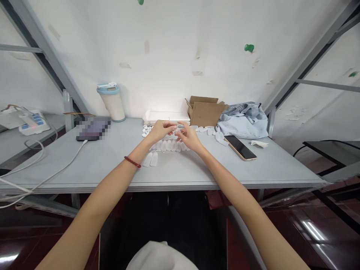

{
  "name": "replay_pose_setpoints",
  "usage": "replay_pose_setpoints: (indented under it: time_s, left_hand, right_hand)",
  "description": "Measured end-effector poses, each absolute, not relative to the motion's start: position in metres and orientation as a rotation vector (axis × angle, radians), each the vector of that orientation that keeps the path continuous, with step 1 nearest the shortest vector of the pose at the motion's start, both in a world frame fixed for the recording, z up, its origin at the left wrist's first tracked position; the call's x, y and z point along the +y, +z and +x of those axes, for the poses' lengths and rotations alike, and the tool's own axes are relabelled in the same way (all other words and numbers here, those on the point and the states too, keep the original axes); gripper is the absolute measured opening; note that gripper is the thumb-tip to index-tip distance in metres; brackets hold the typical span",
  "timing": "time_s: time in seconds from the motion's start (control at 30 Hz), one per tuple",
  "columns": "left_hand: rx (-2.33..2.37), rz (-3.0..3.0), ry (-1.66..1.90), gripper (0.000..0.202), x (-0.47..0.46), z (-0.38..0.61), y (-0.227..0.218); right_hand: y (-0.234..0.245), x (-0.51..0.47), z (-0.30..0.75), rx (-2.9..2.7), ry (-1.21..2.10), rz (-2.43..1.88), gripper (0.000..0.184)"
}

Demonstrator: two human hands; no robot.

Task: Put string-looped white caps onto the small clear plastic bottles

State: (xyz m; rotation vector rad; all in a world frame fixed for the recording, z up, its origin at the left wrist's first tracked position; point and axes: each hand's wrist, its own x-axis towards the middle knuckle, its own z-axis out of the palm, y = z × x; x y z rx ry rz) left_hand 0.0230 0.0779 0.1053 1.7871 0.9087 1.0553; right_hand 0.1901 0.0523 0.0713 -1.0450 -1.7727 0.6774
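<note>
White tags (168,145) lie in a close row on the grey surface (180,170), below both hands, and a pair of loose tags (150,159) lies nearer to us. We judge them light, thin and somewhat flexible, perhaps of smooth plastic, so they may slip between dry fingers; we would take each one by its side edges and not press its middle. Smaller still is the translucent piece (177,130) up between the hands: it also looks light, and we would pinch it by its rim. Left grip (173,129) and right grip (179,129) both seem to pinch this piece with the fingertips. As for what is hidden, the hands cover the back of the row, the left one partly hides the white round bits (145,130), and the fingers conceal most of the piece, whose exact form we cannot tell.
</note>
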Motion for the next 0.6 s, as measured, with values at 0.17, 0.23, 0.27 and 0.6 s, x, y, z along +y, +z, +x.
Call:
replay_pose_setpoints:
  time_s: [0.17,0.23,0.27,0.6]
  left_hand:
    - [0.944,1.852,1.155,0.029,0.0802,0.0269,0.1008]
    - [0.943,1.834,1.199,0.028,0.0805,0.0282,0.0999]
    - [0.939,1.828,1.217,0.027,0.0804,0.0288,0.0999]
    - [1.002,1.957,1.275,0.019,0.0736,0.0308,0.1025]
  right_hand:
    - [0.0724,0.0548,0.1925,-1.783,0.654,-1.078,0.046]
    - [0.0742,0.0545,0.1930,-1.751,0.666,-1.088,0.046]
    - [0.0751,0.0542,0.1930,-1.731,0.680,-1.091,0.046]
    - [0.0803,0.0524,0.1901,-1.559,0.848,-1.035,0.044]
